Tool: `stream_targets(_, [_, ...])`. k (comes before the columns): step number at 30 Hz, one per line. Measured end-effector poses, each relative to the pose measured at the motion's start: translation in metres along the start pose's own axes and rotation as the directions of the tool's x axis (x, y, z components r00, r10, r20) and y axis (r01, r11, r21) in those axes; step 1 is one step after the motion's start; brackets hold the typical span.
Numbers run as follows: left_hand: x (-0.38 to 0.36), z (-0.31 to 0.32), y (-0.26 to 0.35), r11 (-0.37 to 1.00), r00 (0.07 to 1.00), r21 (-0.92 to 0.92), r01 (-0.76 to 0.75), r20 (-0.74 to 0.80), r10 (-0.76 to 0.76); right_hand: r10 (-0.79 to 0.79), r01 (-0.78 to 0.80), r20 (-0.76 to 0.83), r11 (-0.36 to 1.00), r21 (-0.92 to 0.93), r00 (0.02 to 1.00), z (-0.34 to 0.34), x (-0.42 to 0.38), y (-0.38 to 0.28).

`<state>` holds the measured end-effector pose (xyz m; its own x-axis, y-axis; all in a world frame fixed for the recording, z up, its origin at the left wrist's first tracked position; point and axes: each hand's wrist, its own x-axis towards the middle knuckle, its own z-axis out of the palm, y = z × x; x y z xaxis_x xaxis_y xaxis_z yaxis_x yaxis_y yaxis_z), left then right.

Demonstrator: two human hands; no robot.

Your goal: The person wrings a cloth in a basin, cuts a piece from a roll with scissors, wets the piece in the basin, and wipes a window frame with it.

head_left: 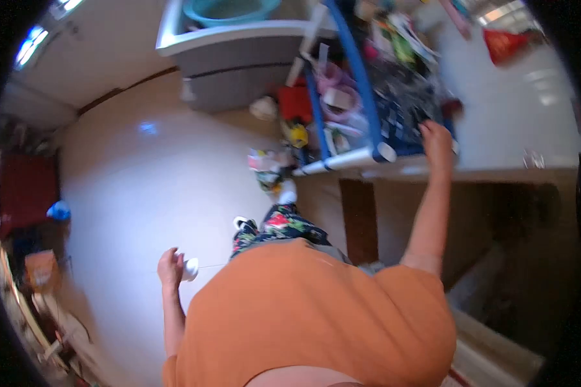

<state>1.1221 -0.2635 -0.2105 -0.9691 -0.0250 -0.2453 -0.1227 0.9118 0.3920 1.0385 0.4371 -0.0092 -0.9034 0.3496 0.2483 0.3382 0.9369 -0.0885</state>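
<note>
Low on the left, my left hand (170,267) is closed around a small white cup-like object (190,269), held out over the floor; blur hides its exact kind. My right hand (436,140) reaches forward to the blue-and-white rack on the counter. Its fingers are drawn together at a dark, shiny plastic bag (403,103); a small dark thing shows at the fingertips, too blurred to name. Beside the bag stands the blue rack post (361,77), with a pink basket (339,100) behind it.
A pale counter (497,122) runs to the right, with a red funnel-shaped object (505,46) on it. Ahead is a basin unit (232,64) holding a light-blue tub (232,9). Packets (265,164) lie by my feet. A dark red cabinet (22,193) stands left.
</note>
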Motion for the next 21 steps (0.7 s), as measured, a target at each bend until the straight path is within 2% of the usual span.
stream_targets(1, [0.009,-0.011,0.003,1.000,1.000,-0.009,0.005,-0.028,-0.005,-0.067,0.070,-0.071,0.997,0.038,0.995,0.003,0.002,-0.002])
stream_targets(3, [0.022,-0.028,0.019,1.000,0.999,0.016,0.012,-0.040,-0.011,0.061,-0.061,0.047,0.998,0.010,0.997,-0.001,0.008,-0.006])
stream_targets(4, [0.034,-0.027,0.016,1.000,0.998,-0.016,-0.016,-0.062,0.015,0.010,-0.009,0.013,0.998,-0.059,1.000,0.007,0.010,0.015])
stream_targets(6, [0.053,-0.039,0.023,0.992,0.996,-0.122,-0.037,-0.085,0.027,-0.103,0.033,-0.328,0.977,-0.212,0.939,-0.030,0.003,-0.044])
stream_targets(8, [0.073,-0.059,0.040,0.986,0.998,-0.165,-0.037,-0.059,0.028,0.098,-0.112,-0.473,0.994,-0.003,0.875,-0.069,-0.001,-0.123])
stream_targets(10, [0.110,-0.065,0.057,0.970,0.997,-0.236,-0.063,-0.055,0.051,0.049,0.085,-0.557,0.974,0.212,0.829,-0.063,0.002,-0.169])
stream_targets(11, [0.131,-0.076,0.069,0.975,0.999,-0.221,-0.039,-0.005,0.039,-0.052,0.196,-0.563,0.960,0.198,0.825,-0.061,0.002,-0.192])
stream_targets(12, [0.152,-0.083,0.081,0.955,0.999,-0.293,-0.053,-0.010,0.052,-0.139,0.287,-0.578,0.942,0.172,0.804,-0.056,0.005,-0.212])
stream_targets(14, [0.202,-0.097,0.106,0.899,0.997,-0.433,-0.073,-0.013,0.075,-0.176,0.366,-0.595,0.905,0.215,0.785,-0.037,0.021,-0.248])
stream_targets(16, [0.259,-0.116,0.139,0.804,0.984,-0.568,-0.175,-0.078,0.159,-0.061,0.385,-0.524,0.751,0.537,0.849,-0.002,0.047,-0.280])
stream_targets(17, [0.288,-0.129,0.162,0.763,0.973,-0.605,-0.228,-0.134,0.185,-0.073,0.385,-0.433,0.605,0.697,0.898,0.024,0.063,-0.296])
stream_targets(18, [0.315,-0.141,0.187,0.719,0.960,-0.636,-0.281,-0.187,0.210,-0.103,0.350,-0.340,0.437,0.829,0.935,0.051,0.078,-0.312])
stream_targets(19, [0.339,-0.149,0.209,0.689,0.955,-0.662,-0.295,-0.196,0.221,-0.157,0.194,-0.153,0.297,0.935,0.976,0.076,0.093,-0.334])
stream_targets(20, [0.366,-0.158,0.231,0.661,0.950,-0.682,-0.312,-0.203,0.238,-0.331,0.194,-0.088,0.304,0.933,0.940,0.087,0.114,-0.357])
stream_targets(21, [0.387,-0.166,0.254,0.664,0.946,-0.675,-0.322,-0.201,0.255,-0.361,0.093,-0.007,0.220,0.971,0.933,0.097,0.132,-0.387])
